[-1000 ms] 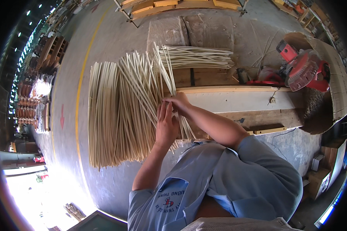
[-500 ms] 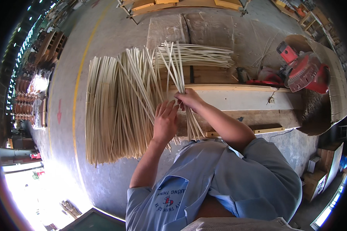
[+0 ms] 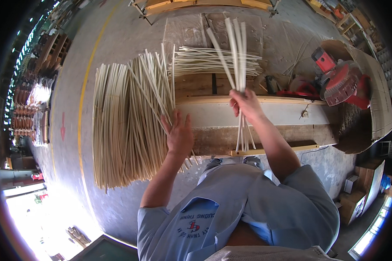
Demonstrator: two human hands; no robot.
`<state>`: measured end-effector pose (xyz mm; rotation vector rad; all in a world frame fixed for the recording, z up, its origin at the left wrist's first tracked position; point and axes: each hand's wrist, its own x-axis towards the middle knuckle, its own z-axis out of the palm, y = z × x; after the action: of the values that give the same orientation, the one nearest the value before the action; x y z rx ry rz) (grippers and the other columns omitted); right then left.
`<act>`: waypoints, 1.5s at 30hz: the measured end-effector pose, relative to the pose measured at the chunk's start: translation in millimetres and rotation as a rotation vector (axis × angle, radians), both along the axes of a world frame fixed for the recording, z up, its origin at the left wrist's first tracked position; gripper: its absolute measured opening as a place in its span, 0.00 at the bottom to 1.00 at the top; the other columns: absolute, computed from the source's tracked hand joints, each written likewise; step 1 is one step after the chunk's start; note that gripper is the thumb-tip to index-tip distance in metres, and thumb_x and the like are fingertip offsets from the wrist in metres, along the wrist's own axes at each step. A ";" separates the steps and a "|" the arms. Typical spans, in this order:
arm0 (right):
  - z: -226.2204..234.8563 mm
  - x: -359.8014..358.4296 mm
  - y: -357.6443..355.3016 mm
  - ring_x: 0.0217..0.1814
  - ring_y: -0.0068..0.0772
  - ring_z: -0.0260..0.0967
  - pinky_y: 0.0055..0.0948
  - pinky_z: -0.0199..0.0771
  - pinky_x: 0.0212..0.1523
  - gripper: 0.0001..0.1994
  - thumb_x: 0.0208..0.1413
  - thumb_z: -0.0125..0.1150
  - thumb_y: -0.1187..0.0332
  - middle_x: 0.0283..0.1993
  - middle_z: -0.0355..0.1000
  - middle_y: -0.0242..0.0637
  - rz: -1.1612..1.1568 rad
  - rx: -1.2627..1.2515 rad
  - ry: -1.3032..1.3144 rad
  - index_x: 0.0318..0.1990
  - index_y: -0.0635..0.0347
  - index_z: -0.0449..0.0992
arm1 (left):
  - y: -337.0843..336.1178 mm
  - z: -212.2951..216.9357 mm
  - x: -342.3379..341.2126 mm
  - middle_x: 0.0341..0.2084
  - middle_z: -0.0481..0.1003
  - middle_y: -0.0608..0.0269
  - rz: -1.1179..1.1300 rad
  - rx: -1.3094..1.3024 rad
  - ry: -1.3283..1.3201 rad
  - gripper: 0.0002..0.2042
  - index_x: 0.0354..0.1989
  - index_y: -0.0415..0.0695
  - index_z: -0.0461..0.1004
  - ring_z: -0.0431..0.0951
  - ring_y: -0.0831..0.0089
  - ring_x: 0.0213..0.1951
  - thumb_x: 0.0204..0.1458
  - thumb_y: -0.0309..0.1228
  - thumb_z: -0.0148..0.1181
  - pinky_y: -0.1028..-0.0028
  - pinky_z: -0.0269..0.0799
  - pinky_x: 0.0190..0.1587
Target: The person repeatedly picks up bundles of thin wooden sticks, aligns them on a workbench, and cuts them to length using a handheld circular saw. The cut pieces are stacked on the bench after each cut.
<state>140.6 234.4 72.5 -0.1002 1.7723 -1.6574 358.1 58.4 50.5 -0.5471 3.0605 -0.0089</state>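
The right hand [image 3: 247, 103] grips a small bunch of pale canes [image 3: 236, 52] lifted above the workbench [image 3: 257, 114], while the open left hand [image 3: 178, 135] rests on the big pile [image 3: 126, 126], probably sorting; next, set them aside.

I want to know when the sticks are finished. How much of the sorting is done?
Done: a small stack of pale sticks lies crosswise beyond the workbench. In hand: the right hand grips a few lifted sticks, and the left hand rests on the big pile. Left: that big pile, by far the larger.
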 end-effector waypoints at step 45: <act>-42.4 2.1 187.1 0.38 0.37 0.82 0.35 0.78 0.41 0.10 0.54 0.71 0.71 0.37 0.82 0.50 0.348 -0.424 0.607 0.43 0.63 0.83 | 222.6 118.4 -150.2 0.22 0.73 0.65 -0.499 1.679 0.238 0.15 0.53 0.30 0.78 0.71 0.78 0.26 0.68 0.31 0.58 0.75 0.68 0.31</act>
<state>142.7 421.5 30.1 -1.1400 1.6389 -1.8191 207.9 281.0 168.9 0.3530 2.0467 2.2591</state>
